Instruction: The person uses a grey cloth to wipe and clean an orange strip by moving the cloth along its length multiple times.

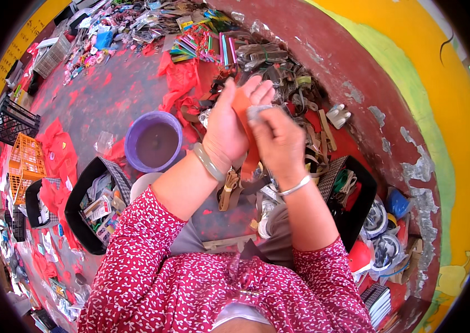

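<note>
Palm up, my left hand point(225, 130) has its fingers stretched out and a flat orange strap point(241, 106) lying across it. The strap hangs down past the palm, its lower end partly behind my right hand point(282, 139). That hand is closed on a small grey wad like a rag or sponge point(258, 112), pressed against the strap. My right fingers are slightly blurred. Beyond both hands, a heap of brown and dark straps point(296, 89) lies along the wall. A coiled tan strap point(227, 191) is below my wrists.
A purple basin point(130, 136) of murky water stands left of my hands. Black bins point(74, 205) point(366, 191) flank my knees. Orange crates point(26, 158) and red cloth point(60, 150) lie at the left. The peeling red wall point(351, 61) curves along the right.
</note>
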A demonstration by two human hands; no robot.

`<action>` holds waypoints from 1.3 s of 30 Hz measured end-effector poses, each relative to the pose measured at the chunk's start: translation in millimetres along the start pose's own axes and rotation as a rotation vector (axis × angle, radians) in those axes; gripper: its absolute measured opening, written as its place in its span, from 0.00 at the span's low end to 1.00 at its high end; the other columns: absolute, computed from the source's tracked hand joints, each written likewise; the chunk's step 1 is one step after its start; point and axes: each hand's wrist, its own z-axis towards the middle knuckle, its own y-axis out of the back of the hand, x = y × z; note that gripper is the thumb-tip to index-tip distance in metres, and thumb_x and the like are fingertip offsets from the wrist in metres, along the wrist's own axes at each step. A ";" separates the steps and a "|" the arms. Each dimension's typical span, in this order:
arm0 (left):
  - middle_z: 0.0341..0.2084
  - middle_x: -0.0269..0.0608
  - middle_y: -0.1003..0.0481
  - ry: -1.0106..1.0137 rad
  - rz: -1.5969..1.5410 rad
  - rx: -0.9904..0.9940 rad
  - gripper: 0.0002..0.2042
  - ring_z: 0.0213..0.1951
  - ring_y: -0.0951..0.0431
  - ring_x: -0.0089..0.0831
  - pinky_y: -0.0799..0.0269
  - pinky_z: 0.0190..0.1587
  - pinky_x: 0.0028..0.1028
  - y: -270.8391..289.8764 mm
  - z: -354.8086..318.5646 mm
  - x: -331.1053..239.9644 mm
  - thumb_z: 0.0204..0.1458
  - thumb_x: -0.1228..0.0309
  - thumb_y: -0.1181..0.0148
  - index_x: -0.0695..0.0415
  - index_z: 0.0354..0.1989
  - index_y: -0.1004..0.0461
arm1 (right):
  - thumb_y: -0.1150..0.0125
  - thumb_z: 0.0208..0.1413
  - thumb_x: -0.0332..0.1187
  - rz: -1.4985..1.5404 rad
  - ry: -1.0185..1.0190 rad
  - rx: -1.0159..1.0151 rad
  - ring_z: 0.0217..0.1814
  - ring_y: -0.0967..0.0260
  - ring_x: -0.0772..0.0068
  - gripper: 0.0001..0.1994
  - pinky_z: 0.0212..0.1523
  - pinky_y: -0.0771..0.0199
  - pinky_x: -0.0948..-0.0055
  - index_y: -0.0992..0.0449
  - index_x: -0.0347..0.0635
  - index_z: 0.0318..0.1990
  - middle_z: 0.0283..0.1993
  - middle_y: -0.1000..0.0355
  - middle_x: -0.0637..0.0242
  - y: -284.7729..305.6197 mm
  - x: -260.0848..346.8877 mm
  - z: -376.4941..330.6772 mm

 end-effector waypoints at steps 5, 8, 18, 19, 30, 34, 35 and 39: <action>0.64 0.50 0.46 0.039 0.032 -0.035 0.31 0.65 0.47 0.37 0.53 0.67 0.34 -6.0 -6.7 11.4 0.63 0.50 0.71 0.64 0.65 0.51 | 0.42 0.54 0.26 -0.089 -0.095 -0.122 0.22 0.37 0.67 0.02 0.26 0.35 0.75 0.29 0.39 0.32 0.24 0.32 0.59 -16.0 2.6 0.6; 0.65 0.49 0.47 0.021 0.064 -0.036 0.31 0.66 0.48 0.36 0.55 0.67 0.33 -10.4 -11.6 13.2 0.63 0.50 0.73 0.64 0.65 0.51 | 0.43 0.55 0.29 -0.014 -0.140 -0.109 0.26 0.33 0.55 0.05 0.26 0.33 0.66 0.31 0.40 0.32 0.25 0.31 0.55 -14.3 -2.5 1.7; 0.62 0.46 0.42 0.043 -0.019 -0.130 0.29 0.63 0.43 0.34 0.51 0.66 0.32 -9.1 -13.5 22.1 0.63 0.53 0.67 0.63 0.64 0.48 | 0.46 0.56 0.34 -0.204 -0.054 -0.074 0.27 0.31 0.46 0.05 0.27 0.31 0.56 0.31 0.45 0.33 0.26 0.31 0.52 -12.7 -1.7 8.0; 0.63 0.47 0.44 0.004 0.042 -0.090 0.29 0.65 0.45 0.35 0.53 0.66 0.32 -1.0 -8.2 15.9 0.63 0.53 0.67 0.64 0.65 0.49 | 0.46 0.56 0.34 -0.176 -0.026 -0.043 0.27 0.31 0.46 0.05 0.27 0.31 0.56 0.31 0.45 0.33 0.25 0.31 0.52 -13.6 3.2 3.6; 0.61 0.41 0.40 -0.036 0.167 -0.055 0.28 0.61 0.39 0.33 0.49 0.65 0.34 3.4 -1.8 9.8 0.63 0.52 0.69 0.60 0.65 0.48 | 0.48 0.56 0.29 -0.199 -0.005 -0.004 0.27 0.32 0.49 0.04 0.25 0.34 0.63 0.31 0.41 0.31 0.27 0.32 0.53 -14.7 12.0 -9.9; 0.64 0.43 0.45 0.106 -0.003 -0.139 0.29 0.65 0.46 0.33 0.53 0.66 0.32 -12.6 -15.9 23.1 0.63 0.51 0.70 0.60 0.66 0.50 | 0.47 0.57 0.30 -0.220 -0.157 -0.063 0.25 0.33 0.49 0.06 0.24 0.34 0.63 0.32 0.42 0.29 0.24 0.33 0.55 -6.4 -5.6 10.2; 0.64 0.43 0.45 0.101 0.026 -0.128 0.29 0.65 0.46 0.33 0.53 0.66 0.32 -9.2 -14.2 22.7 0.63 0.52 0.70 0.60 0.66 0.50 | 0.47 0.57 0.32 -0.226 -0.137 -0.087 0.24 0.33 0.49 0.06 0.23 0.35 0.63 0.31 0.42 0.29 0.23 0.33 0.55 -5.7 -7.7 10.6; 0.64 0.45 0.45 -0.026 0.160 -0.090 0.31 0.65 0.46 0.33 0.54 0.67 0.32 1.6 -2.7 12.9 0.63 0.51 0.69 0.63 0.65 0.51 | 0.47 0.55 0.34 -0.221 -0.002 -0.041 0.25 0.31 0.48 0.05 0.25 0.31 0.56 0.31 0.45 0.31 0.24 0.30 0.55 -17.3 8.5 -8.3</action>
